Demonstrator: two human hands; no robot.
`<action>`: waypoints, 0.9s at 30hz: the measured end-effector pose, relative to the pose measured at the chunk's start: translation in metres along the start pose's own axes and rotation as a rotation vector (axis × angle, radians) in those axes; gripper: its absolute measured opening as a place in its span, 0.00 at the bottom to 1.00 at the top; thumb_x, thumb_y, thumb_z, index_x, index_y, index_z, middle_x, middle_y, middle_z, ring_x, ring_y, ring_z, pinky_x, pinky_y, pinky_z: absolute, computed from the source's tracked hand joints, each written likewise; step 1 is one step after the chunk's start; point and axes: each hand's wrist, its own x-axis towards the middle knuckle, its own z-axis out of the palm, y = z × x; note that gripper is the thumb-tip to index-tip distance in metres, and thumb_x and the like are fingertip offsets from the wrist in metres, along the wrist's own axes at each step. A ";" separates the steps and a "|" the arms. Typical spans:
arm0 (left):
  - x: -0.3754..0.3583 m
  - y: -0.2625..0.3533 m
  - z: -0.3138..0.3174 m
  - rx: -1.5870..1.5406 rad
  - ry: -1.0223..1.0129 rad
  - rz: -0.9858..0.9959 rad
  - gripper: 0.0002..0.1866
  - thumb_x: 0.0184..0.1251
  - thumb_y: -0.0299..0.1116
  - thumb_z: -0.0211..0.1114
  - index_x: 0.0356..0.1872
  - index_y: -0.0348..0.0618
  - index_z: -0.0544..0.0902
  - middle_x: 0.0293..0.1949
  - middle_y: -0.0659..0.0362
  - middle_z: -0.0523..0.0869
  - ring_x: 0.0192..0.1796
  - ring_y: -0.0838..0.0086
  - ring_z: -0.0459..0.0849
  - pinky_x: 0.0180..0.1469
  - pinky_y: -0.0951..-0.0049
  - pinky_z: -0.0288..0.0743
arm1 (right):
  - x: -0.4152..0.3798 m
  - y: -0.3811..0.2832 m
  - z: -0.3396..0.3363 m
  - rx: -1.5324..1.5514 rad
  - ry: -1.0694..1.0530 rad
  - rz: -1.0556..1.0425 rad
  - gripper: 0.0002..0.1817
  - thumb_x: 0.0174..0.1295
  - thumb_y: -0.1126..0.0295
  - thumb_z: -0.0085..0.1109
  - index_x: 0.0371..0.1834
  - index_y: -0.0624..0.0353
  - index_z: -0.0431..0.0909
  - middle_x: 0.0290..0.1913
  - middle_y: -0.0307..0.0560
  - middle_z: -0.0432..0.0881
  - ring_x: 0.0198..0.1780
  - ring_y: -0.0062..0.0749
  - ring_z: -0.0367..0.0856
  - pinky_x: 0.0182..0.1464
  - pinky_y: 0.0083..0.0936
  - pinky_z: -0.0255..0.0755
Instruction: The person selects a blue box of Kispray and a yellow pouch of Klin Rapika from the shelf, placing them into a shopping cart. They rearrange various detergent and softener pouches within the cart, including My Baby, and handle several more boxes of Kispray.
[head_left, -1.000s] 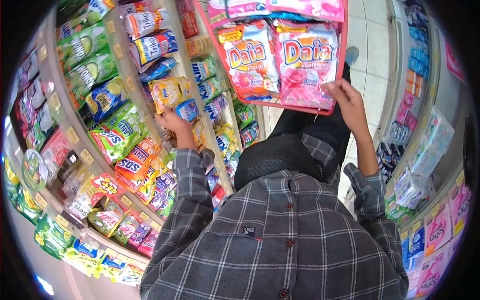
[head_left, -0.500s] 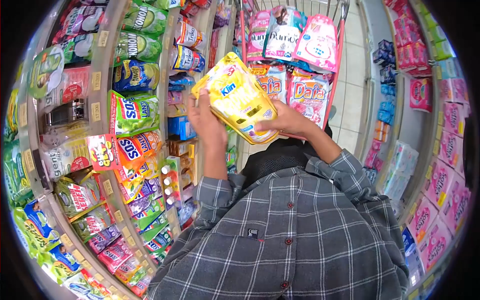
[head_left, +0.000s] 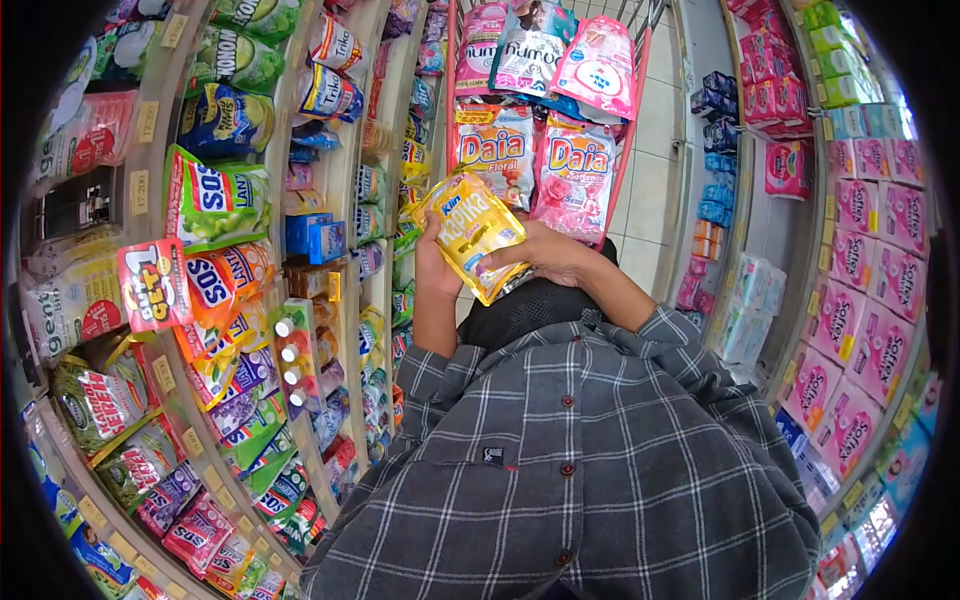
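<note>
I hold a yellow Kin refill pouch [head_left: 468, 232] in both hands in front of my chest. My left hand [head_left: 432, 268] grips its left edge from behind. My right hand [head_left: 545, 258] lies across its lower right corner. Just beyond the pouch is a red shopping cart [head_left: 628, 130] with pink Daia detergent bags [head_left: 573, 172] and other pouches stacked in it. My grey plaid shirt fills the lower part of the view.
Shelves on the left [head_left: 215, 300] carry SOS floor cleaner pouches [head_left: 215, 200], bottles and price tags. Shelves on the right [head_left: 850, 260] hold pink Softex packs [head_left: 880, 270]. A white tiled aisle floor [head_left: 650, 200] runs between them, with the cart standing in it.
My left hand took the yellow pouch off the left shelf. Both hands then closed on it, and it now sits lower and farther from the camera.
</note>
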 end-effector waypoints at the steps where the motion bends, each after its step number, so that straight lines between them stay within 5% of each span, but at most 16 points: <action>1: -0.001 0.000 -0.005 -0.012 0.013 0.004 0.27 0.80 0.50 0.42 0.69 0.41 0.65 0.64 0.47 0.76 0.64 0.55 0.77 0.66 0.50 0.72 | -0.001 -0.001 0.004 -0.010 0.002 0.004 0.29 0.54 0.73 0.72 0.61 0.66 0.74 0.52 0.48 0.84 0.49 0.33 0.85 0.50 0.31 0.80; 11: -0.021 0.002 -0.007 -0.036 0.069 0.012 0.27 0.80 0.49 0.43 0.69 0.39 0.66 0.64 0.46 0.76 0.65 0.53 0.76 0.68 0.49 0.68 | 0.008 0.010 0.011 -0.009 -0.050 0.102 0.27 0.55 0.74 0.71 0.59 0.65 0.75 0.51 0.49 0.84 0.50 0.33 0.85 0.51 0.31 0.80; 19: -0.001 -0.005 -0.025 -0.209 0.029 0.072 0.27 0.79 0.48 0.46 0.68 0.39 0.67 0.64 0.48 0.76 0.66 0.55 0.75 0.70 0.49 0.65 | 0.005 0.016 -0.008 -0.046 0.069 0.042 0.32 0.56 0.65 0.70 0.64 0.61 0.70 0.55 0.48 0.81 0.55 0.34 0.82 0.55 0.38 0.77; 27: 0.004 -0.006 -0.007 -0.047 0.065 0.077 0.26 0.81 0.46 0.45 0.69 0.38 0.66 0.66 0.50 0.74 0.67 0.60 0.74 0.70 0.56 0.66 | -0.007 0.009 -0.023 -0.059 0.162 0.026 0.32 0.58 0.67 0.70 0.65 0.60 0.69 0.55 0.47 0.81 0.55 0.35 0.82 0.56 0.38 0.77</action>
